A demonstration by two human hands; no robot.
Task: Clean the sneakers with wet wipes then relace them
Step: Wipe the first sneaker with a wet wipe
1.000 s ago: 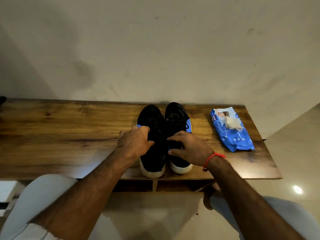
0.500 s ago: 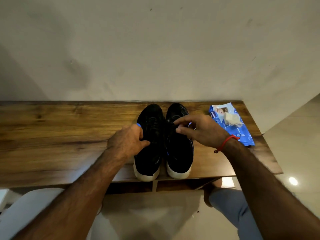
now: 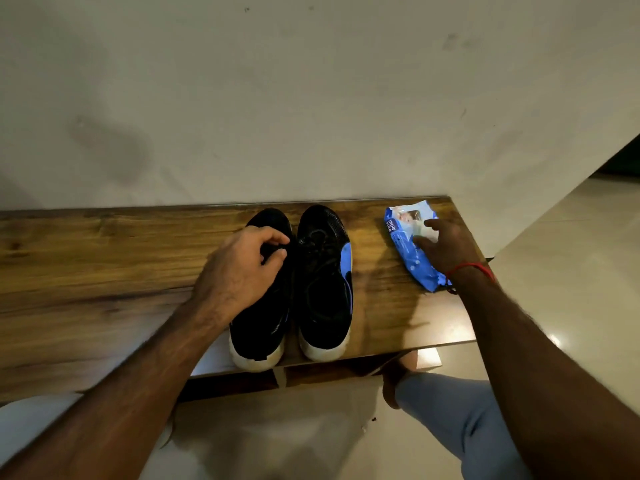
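A: Where are the sneakers?

B: Side by side on the wooden tabletop (image 3: 104, 258), white-soled heels at the near edge, toes toward the wall (image 3: 311, 98). The left sneaker (image 3: 258, 323) is black, and the left hand (image 3: 239, 271) sits on top of it, its grip curled around the material at the shoe's opening.

A: And the other one?

B: The right sneaker (image 3: 325, 289) is black too, with a blue patch on its outer side. Its dark laces (image 3: 320, 249) are threaded and lie loose over the tongue. No hand touches it.

A: The wipes?

B: The blue wet wipes pack (image 3: 407, 251) lies flat near the tabletop's right end, well apart from the shoes. The right hand (image 3: 446, 251), with a red thread (image 3: 471, 268) at the wrist, is spread over it with fingers straight, its grip apart, fingertips at the white wipe (image 3: 417, 230) poking out of the top.

A: Any writing on the pack?

B: White lettering runs along its left edge, but it is upside down and too small to read. A picture is printed near the top, too blurred to make out.
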